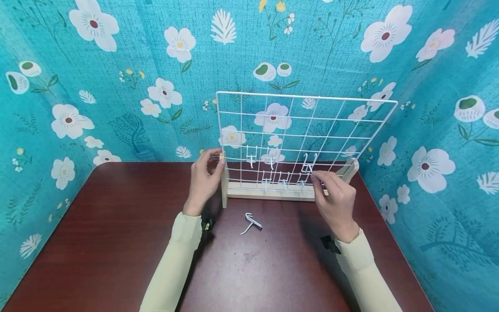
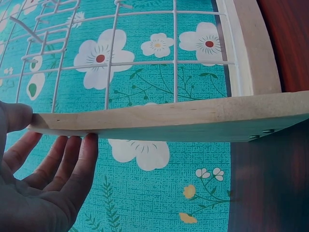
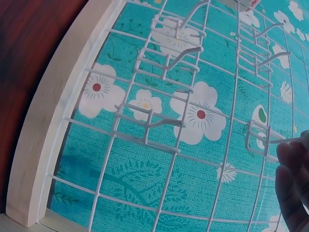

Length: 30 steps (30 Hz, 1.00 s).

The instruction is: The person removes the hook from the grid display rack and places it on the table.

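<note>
A white wire grid rack point(image 1: 292, 118) stands upright in a pale wooden base point(image 1: 269, 193). My left hand point(image 1: 204, 180) grips the rack's left wooden side post point(image 2: 145, 115), thumb on one face and fingers on the other. With my right hand point(image 1: 336, 199) I pinch the prong of a white wire hook point(image 1: 308, 164), whose bent frame lies against the grid in the right wrist view. Several white hooks, such as one hook point(image 3: 149, 126), hang on the grid in two rows. One loose hook point(image 1: 252, 223) lies on the table before the rack.
The dark red-brown table point(image 1: 117, 242) reaches back to a teal flowered cloth point(image 1: 128, 86) that hangs behind and at both sides. At the rack's right end stands another wooden post point(image 1: 350, 170). Dark wrist straps sit at both sleeves.
</note>
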Available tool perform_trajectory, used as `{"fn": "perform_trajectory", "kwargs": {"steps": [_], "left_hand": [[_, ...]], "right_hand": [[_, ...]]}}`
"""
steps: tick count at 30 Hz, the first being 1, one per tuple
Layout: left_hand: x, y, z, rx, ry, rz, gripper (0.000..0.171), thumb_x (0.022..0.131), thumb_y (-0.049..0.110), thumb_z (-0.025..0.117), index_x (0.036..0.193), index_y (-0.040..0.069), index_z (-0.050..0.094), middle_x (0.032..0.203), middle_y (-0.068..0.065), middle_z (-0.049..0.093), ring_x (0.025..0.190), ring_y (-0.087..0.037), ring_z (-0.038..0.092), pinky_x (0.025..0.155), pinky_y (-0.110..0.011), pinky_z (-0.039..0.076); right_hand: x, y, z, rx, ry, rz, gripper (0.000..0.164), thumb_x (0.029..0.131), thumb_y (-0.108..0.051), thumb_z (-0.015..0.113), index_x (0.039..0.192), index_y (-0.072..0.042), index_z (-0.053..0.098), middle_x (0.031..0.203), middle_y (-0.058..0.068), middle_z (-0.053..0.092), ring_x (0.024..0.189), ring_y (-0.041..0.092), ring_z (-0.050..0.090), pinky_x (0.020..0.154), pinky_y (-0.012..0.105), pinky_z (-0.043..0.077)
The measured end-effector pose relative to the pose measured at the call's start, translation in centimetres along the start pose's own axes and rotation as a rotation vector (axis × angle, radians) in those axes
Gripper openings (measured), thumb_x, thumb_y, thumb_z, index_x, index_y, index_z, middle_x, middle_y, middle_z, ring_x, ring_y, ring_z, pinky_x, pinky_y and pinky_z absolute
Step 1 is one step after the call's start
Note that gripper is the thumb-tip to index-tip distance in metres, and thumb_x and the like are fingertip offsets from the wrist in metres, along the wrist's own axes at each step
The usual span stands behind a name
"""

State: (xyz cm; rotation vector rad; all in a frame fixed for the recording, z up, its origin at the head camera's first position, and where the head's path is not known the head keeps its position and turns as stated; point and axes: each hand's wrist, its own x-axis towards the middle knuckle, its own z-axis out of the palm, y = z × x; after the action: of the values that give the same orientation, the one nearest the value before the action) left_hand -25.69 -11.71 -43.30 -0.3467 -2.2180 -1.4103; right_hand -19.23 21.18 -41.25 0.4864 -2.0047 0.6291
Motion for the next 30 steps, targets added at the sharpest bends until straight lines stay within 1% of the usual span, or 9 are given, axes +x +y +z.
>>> {"fn": "perform_trajectory", "kwargs": {"steps": [4, 6, 11, 18, 23, 30], "left_hand": [[0.08, 0.08, 0.02, -0.004, -0.001, 0.006, 0.029, 0.095, 0.021, 0.061, 0.123, 0.012, 0.062, 0.116, -0.005, 0.066, 0.102, -0.016, 0.069, 0.073, -0.028, 0.061], [0.1, 0.13, 0.04, -0.005, -0.001, 0.009, 0.029, 0.095, 0.021, 0.061, 0.123, 0.013, 0.062, 0.116, -0.005, 0.066, 0.102, -0.016, 0.069, 0.073, -0.029, 0.061], [0.19, 0.31, 0.05, -0.004, 0.001, 0.009, 0.029, 0.095, 0.021, 0.061, 0.123, 0.014, 0.062, 0.117, -0.006, 0.067, 0.102, -0.018, 0.069, 0.073, -0.03, 0.061], [0.25, 0.51, -0.04, -0.005, 0.002, 0.017, 0.03, 0.095, 0.021, 0.062, 0.124, 0.01, 0.062, 0.118, -0.008, 0.066, 0.103, -0.021, 0.069, 0.074, -0.033, 0.062], [0.11, 0.38, -0.13, 0.0, -0.001, 0.005, 0.03, 0.095, 0.022, 0.061, 0.124, 0.013, 0.062, 0.119, -0.007, 0.066, 0.104, -0.02, 0.069, 0.075, -0.032, 0.062], [-0.01, 0.21, -0.11, -0.001, 0.0, 0.008, 0.03, 0.095, 0.022, 0.061, 0.124, 0.014, 0.062, 0.118, -0.007, 0.066, 0.104, -0.02, 0.069, 0.075, -0.032, 0.062]], "right_hand": [[-0.01, -0.06, 0.06, 0.002, 0.006, -0.015, 0.015, 0.081, -0.001, 0.074, 0.096, -0.003, 0.075, 0.087, 0.011, 0.075, 0.074, 0.024, 0.071, 0.069, 0.04, 0.058], [-0.05, -0.1, 0.08, 0.004, 0.007, -0.019, 0.014, 0.082, -0.002, 0.073, 0.096, -0.003, 0.075, 0.088, 0.011, 0.075, 0.075, 0.024, 0.071, 0.07, 0.041, 0.058], [-0.1, -0.22, 0.09, 0.006, -0.002, -0.008, 0.012, 0.084, -0.004, 0.072, 0.096, -0.003, 0.075, 0.088, 0.011, 0.075, 0.074, 0.024, 0.071, 0.069, 0.04, 0.058], [-0.34, -0.28, 0.03, -0.007, -0.026, 0.006, 0.015, 0.083, -0.005, 0.074, 0.097, -0.003, 0.075, 0.09, 0.011, 0.075, 0.076, 0.024, 0.072, 0.07, 0.04, 0.058], [-0.56, -0.4, 0.03, -0.011, -0.041, 0.009, 0.017, 0.082, -0.007, 0.075, 0.099, -0.004, 0.075, 0.092, 0.011, 0.076, 0.078, 0.025, 0.073, 0.072, 0.041, 0.059], [-0.86, -0.57, 0.04, -0.003, -0.056, -0.008, 0.02, 0.08, -0.003, 0.076, 0.1, -0.005, 0.075, 0.092, 0.01, 0.076, 0.079, 0.024, 0.073, 0.071, 0.041, 0.059]]}}
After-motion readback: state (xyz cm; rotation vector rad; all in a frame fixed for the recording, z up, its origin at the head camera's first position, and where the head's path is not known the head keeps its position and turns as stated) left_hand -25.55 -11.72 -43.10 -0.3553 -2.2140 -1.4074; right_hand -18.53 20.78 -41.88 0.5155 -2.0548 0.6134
